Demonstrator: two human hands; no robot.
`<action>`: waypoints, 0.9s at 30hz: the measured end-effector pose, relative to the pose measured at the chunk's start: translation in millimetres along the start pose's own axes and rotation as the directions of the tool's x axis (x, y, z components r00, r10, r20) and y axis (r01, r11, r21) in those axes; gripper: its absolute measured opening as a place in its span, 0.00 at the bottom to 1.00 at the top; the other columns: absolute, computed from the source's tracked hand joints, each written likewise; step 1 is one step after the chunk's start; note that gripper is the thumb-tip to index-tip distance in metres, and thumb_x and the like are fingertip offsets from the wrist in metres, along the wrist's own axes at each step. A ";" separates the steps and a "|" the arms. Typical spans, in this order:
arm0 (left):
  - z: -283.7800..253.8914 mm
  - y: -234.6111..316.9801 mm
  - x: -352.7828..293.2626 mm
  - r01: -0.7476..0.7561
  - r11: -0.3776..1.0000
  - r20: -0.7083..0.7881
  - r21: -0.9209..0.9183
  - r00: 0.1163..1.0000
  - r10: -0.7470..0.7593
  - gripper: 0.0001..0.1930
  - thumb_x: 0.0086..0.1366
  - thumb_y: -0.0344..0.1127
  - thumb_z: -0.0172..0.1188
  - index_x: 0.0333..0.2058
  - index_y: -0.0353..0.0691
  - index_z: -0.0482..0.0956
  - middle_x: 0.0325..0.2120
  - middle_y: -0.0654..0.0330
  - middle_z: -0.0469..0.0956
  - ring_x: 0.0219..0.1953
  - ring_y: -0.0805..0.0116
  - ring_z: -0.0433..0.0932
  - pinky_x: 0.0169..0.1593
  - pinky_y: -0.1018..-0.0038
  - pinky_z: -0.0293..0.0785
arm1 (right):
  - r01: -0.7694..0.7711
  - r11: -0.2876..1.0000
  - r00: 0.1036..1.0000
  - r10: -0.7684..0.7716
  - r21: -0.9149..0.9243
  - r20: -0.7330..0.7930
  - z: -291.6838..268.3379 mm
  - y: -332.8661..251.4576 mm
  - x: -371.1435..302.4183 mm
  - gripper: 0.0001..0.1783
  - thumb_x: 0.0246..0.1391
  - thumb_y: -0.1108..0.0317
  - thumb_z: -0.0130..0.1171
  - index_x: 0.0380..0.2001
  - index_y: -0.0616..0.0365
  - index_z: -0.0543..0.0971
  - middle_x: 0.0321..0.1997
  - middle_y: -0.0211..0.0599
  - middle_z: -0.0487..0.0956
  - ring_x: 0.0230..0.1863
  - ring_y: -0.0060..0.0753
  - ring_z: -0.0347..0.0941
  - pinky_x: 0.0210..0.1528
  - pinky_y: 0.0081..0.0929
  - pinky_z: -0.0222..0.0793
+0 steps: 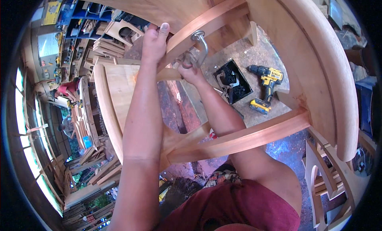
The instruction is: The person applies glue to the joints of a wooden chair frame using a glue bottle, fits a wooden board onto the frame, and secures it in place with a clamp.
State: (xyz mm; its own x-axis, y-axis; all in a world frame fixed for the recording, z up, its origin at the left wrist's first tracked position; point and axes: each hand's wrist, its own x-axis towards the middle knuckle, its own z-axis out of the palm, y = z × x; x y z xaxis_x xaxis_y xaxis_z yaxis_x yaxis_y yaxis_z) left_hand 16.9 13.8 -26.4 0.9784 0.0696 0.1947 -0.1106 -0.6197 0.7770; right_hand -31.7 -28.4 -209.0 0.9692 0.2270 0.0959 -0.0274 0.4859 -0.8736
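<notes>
By the wooden rail [215,18]: left hand [154,44] — thumb up, can't tell its grip
Metal clamp [205,50]: right hand [189,72] curled round it

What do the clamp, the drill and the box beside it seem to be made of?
Clamp: probably metal, silvery, with bright glints. Drill: likely mostly plastic, yellow and black, from its moulded curves. Box: dark, thin walls suggest plastic, though painted metal is possible.
</notes>
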 end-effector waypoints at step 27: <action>-0.1 6.3 -0.9 -0.021 0.984 -0.026 0.176 0.999 0.026 0.20 0.64 0.47 0.51 0.43 0.32 0.71 0.32 0.58 0.76 0.33 0.73 0.72 0.39 0.76 0.69 | -0.107 0.953 0.993 0.087 0.282 0.083 3.2 7.9 -0.2 0.29 0.43 0.70 0.55 0.52 0.62 0.65 0.48 0.37 0.73 0.53 0.28 0.67 0.53 0.27 0.63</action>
State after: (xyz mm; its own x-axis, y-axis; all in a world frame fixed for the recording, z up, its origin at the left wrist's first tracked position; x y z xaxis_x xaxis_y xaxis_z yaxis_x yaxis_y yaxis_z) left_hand 15.3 10.0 -21.6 0.9703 0.0736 0.2306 -0.0988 -0.7493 0.6549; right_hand -32.9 -21.9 -214.4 0.9395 0.3376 0.0585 -0.1993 0.6773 -0.7082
